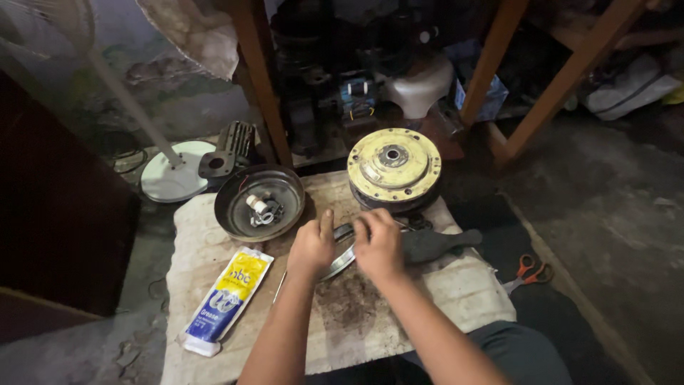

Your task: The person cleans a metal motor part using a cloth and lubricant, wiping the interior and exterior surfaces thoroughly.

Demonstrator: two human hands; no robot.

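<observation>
A stained, off-white cloth pad is laid over a low work surface and serves as the landmark. At its centre, a thin curved metal band, bright and ring-like, is pinched from both sides: the left hand is closed on its left portion with the thumb raised, and the right hand is closed over its right portion, the fingers curled down. Most of the band is hidden under the hands.

On the pad's far left part, a shallow dark metal drum is seen, round and dished, with small white and steel fittings lying inside it. On the far right corner, a pale yellow disc-shaped hub is set, flat-topped, chipped, with bolt holes around a central bore. Just right of the right hand, a flat black paddle-shaped piece is laid. Near the pad's left edge, a soft blue, yellow and white grease tube is lying slantwise.

Bare cloth is left open at the near edge and right corner. Off the pad's right edge, orange-handled scissors rest on the dark floor; beyond the far left corner, a round white fan base stands.
</observation>
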